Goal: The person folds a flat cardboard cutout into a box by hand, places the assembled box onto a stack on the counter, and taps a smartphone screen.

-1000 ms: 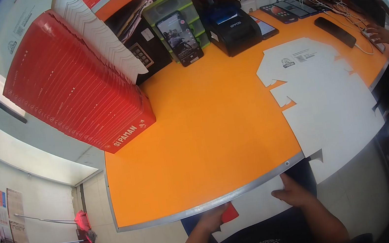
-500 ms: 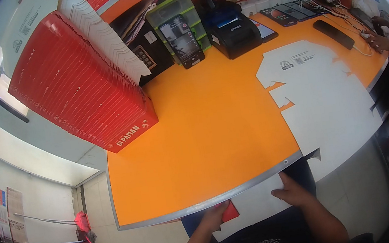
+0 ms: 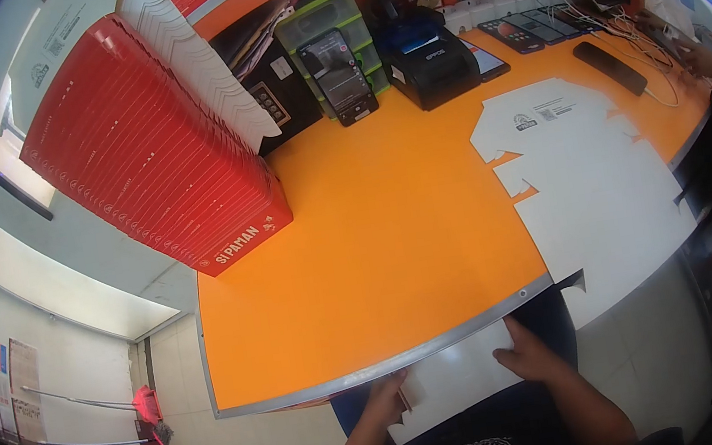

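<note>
Below the table's front edge, a cardboard box blank [image 3: 460, 381] lies white side up across my lap, partly hidden under the tabletop. My left hand [image 3: 387, 397] grips its left side, where a small flap now stands nearly edge-on. At the opposite side, my right hand [image 3: 525, 353] holds the blank with the thumb on top and the fingers underneath. More flat white box blanks [image 3: 597, 188] lie on the right of the table, overhanging its edge. A tall stack of folded red boxes [image 3: 155, 151] marked "SI PAMAN" stands at the left.
The orange table [image 3: 379, 256] has a metal edge strip. At its back are a propped phone [image 3: 337, 75], a black printer [image 3: 429, 62], green-trimmed drawers [image 3: 322, 16] and several phones with cables. Another person's hand [image 3: 697, 58] is at the far right.
The flap at my left hand has turned from showing its red face to standing nearly edge-on. My right hand keeps its hold on the blank with little movement.
</note>
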Tool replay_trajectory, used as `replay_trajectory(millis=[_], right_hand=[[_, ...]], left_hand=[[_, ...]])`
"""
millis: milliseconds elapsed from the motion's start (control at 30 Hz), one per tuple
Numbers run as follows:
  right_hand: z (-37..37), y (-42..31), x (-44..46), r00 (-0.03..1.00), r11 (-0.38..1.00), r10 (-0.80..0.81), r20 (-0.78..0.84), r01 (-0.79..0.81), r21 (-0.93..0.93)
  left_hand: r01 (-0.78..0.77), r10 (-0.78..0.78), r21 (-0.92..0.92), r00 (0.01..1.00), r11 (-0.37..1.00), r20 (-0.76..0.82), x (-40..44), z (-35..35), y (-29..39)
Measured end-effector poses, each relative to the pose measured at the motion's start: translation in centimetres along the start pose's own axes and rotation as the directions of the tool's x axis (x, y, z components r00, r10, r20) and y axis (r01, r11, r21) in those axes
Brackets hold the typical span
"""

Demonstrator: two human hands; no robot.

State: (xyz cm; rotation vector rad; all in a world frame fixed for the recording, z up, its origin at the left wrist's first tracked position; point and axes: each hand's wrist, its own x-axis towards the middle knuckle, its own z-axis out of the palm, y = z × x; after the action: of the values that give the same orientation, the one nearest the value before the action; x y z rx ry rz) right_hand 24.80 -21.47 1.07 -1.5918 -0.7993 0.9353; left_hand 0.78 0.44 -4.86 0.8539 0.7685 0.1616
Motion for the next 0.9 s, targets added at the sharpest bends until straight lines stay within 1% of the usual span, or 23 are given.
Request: replay_trajectory(millis=[67,167,267,367,467,500,600,633,700,733,800,900], right_hand=[[0.3,-0.5,-0.3,0.998,0.998,0.064,-0.005,-0.064,-0.022],[0.1,0.1,-0.8,0.998,0.999,-0.009,-0.069,0.006,-0.038],[-1.9,0.1,-1.7,0.996,0.988,0.005,-0.087,-0.018,-0.153],[-3.9,-1.6,-3.6,0.984,0.989,0.061,-0.167,-0.082,-0.125],[-6.3,-4.3,-5.5,0.924,0.912,0.280,-0.260,-0.341,-0.229],[-7.0,-3.4,-6.0,0.952,0.927,0.058,-0.300,-0.163,-0.338],[-9.8,-2.7,-7.6,0.951,0.903,0.108,-0.291,-0.216,-0.370],[-10.0,-3.2,-8.0,0.944,0.893,0.094,-0.315,-0.220,-0.392],[-10.6,-4.6,-8.6,0.929,0.872,0.064,-0.364,-0.229,-0.432],[-10.9,-4.9,-8.7,0.931,0.853,0.081,-0.357,-0.250,-0.458],[-11.7,-5.3,-8.8,0.931,0.810,0.116,-0.345,-0.290,-0.510],[-12.2,-2.3,-8.9,0.937,0.746,0.042,-0.347,-0.260,-0.613]], left_hand=[[0.054,-0.052,-0.090,0.998,0.994,0.029,-0.4,-0.1,0.4],[0.048,-0.036,-0.139,0.995,0.989,0.089,-1.0,-0.3,0.5],[0.141,-0.101,-0.233,0.980,0.962,0.174,-1.0,0.7,0.7],[0.183,-0.130,-0.228,0.965,0.956,0.228,-0.4,3.9,1.0],[0.191,-0.163,-0.093,0.955,0.977,0.249,0.8,6.6,0.6],[0.315,-0.295,-0.045,0.924,0.948,0.245,0.7,7.5,1.2],[0.211,-0.215,0.043,0.951,0.977,0.220,0.4,12.4,1.6],[0.215,-0.220,0.046,0.946,0.976,0.237,1.2,12.8,0.6],[0.287,-0.294,0.069,0.913,0.955,0.284,2.1,13.2,-0.4],[0.322,-0.332,0.083,0.892,0.943,0.307,2.3,13.4,-0.6],[0.328,-0.333,0.073,0.886,0.942,0.323,2.4,14.0,-1.2],[0.339,-0.337,0.057,0.875,0.939,0.346,2.4,14.1,-1.9]])
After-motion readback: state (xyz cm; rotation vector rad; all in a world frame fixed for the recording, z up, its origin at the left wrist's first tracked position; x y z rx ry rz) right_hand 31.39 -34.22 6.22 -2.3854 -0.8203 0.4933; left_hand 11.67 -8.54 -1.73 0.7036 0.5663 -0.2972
